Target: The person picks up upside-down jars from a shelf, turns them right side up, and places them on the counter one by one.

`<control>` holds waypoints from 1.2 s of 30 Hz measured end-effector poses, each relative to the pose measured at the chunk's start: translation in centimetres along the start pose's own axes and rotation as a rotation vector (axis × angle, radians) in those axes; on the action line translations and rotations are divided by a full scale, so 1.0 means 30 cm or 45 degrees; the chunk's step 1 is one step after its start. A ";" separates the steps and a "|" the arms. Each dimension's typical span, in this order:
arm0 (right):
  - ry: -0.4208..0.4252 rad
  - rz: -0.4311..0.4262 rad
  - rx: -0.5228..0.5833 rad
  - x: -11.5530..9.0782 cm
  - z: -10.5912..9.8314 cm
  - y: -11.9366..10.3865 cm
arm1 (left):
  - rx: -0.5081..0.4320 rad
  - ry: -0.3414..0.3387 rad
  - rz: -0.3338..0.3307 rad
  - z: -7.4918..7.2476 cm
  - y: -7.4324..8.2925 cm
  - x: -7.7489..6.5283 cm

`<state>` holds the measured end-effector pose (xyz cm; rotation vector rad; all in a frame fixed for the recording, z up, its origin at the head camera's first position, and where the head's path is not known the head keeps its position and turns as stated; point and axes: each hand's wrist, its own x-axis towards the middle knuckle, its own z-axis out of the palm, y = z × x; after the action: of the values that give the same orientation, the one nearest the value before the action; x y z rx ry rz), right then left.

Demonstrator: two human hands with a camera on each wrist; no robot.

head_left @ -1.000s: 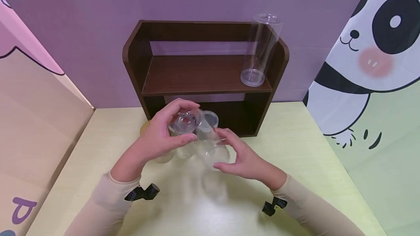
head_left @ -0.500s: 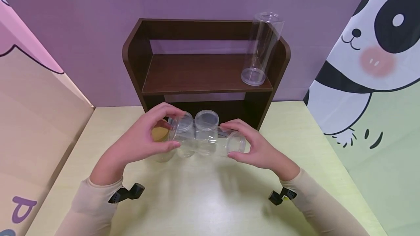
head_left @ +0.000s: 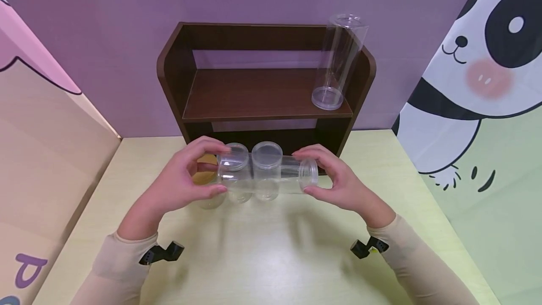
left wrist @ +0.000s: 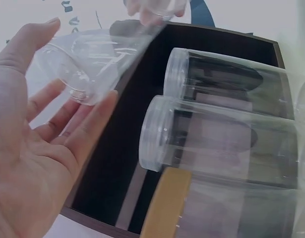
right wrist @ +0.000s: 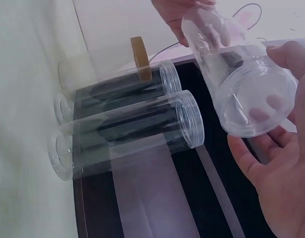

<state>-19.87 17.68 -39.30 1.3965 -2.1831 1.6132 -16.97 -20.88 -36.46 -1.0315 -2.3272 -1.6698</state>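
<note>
A clear plastic jar (head_left: 290, 175) lies level across the head view, held between both hands. My left hand (head_left: 186, 178) grips its left end, thumb below and fingers above. Around the lidded right end curl the thumb and fingers of my right hand (head_left: 343, 182); the lid (right wrist: 256, 101) shows in the right wrist view. Behind the held jar stand two clear-lidded jars, one on the left (head_left: 235, 156) and one on the right (head_left: 267, 152). Beside them, partly hidden by my left hand, is a jar with a tan lid (head_left: 206, 168).
A dark brown two-tier shelf (head_left: 262, 95) stands at the back of the pale table (head_left: 262, 258). On the right of its upper tier is a tall clear jar (head_left: 336, 65). The standing jars are in front of the lower tier.
The held jar has turned from a slanted position to level. My right hand has moved right and up, my left hand left. The standing jars show more plainly now.
</note>
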 end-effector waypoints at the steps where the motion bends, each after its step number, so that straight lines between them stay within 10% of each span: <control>1: 0.005 -0.006 0.016 0.001 -0.002 -0.001 | -0.015 0.015 0.000 0.000 -0.005 -0.003; 28: 0.055 -0.008 0.152 0.009 -0.020 0.000 | -0.151 0.120 0.051 0.010 -0.059 -0.020; 36: 0.135 -0.051 0.221 0.015 -0.029 -0.016 | 0.042 0.089 0.038 0.025 -0.049 -0.021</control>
<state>-20.17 18.08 -38.32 1.3519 -1.9864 1.8554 -17.11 -20.77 -38.22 -0.9804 -2.2770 -1.6239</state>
